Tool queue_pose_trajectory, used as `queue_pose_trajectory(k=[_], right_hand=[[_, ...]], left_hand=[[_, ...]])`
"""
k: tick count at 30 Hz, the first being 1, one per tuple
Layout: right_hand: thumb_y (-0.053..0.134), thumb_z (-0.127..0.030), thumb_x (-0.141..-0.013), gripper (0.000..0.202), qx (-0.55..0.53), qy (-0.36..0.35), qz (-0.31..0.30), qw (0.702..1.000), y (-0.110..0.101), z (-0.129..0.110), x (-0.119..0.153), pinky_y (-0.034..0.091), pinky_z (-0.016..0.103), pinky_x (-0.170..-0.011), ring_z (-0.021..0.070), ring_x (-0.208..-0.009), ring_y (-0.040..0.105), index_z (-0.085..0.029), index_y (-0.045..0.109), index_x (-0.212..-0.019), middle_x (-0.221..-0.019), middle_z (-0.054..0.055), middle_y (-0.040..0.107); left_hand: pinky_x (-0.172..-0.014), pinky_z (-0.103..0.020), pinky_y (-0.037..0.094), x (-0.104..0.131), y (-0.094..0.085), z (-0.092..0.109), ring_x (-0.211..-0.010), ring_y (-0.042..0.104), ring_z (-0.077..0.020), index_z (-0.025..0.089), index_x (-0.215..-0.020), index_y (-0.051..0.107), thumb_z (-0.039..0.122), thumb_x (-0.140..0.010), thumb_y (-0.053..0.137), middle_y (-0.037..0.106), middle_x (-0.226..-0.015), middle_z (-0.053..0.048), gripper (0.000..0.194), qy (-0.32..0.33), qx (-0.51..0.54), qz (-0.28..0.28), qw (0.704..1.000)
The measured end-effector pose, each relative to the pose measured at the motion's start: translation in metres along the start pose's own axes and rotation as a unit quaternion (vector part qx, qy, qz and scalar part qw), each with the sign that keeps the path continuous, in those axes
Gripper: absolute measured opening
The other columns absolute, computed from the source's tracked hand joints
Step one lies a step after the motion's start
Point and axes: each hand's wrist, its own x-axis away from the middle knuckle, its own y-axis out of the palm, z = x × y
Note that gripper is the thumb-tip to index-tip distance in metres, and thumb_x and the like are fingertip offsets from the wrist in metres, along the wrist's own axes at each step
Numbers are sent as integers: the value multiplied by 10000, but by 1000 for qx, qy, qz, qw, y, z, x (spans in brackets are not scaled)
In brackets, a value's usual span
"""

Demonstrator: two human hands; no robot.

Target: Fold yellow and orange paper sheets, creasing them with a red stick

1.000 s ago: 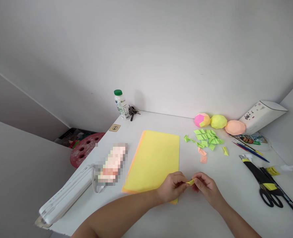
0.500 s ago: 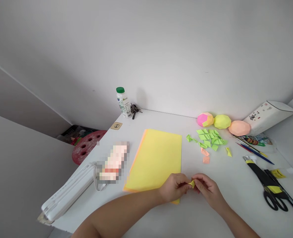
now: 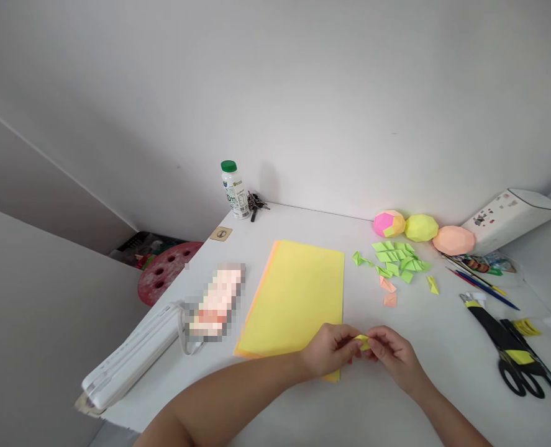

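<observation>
Between my two hands is a small folded yellow paper piece, pinched from both sides. My left hand grips its left end, over the lower right corner of a stack of yellow and orange paper sheets. On the other end, the fingertips of my right hand are closed, above the white table. Beyond the hands lie several folded green paper pieces, two peach ones and a single yellow one.
Three faceted paper balls sit along the wall beside a white box. Scissors and pencils lie at right. At left are a white device, a blurred-out phone-like object, a green-capped bottle and keys.
The yellow piece has turned slightly between my fingers and now lies flatter. My hands have stayed in nearly the same place, and the view has shifted a little.
</observation>
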Motion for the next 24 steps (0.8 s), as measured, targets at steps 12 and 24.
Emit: queue_pose_trajectory(k=[12,24], right_hand=[[662,-410,-822,217,-1,-63,-45,997,-7,17,1,578,286,-578,180,-638,683,-281,723,-985,-765,31,726],[598,-269,-878,105,65,-227,52,970,-2,2,-1,510,224,-501,125,-544,601,-227,678,-825,-665,10,636]], left_hand=[[-525,-234,457,-3,-5,0,-518,528,-97,174,-1032,525,620,-871,459,540,-614,36,479,-50,26,-8,998],[-570,-219,430,3,-8,11,-557,495,-93,177,-1106,633,426,-900,496,652,-772,-21,350,2,-103,-76,992]])
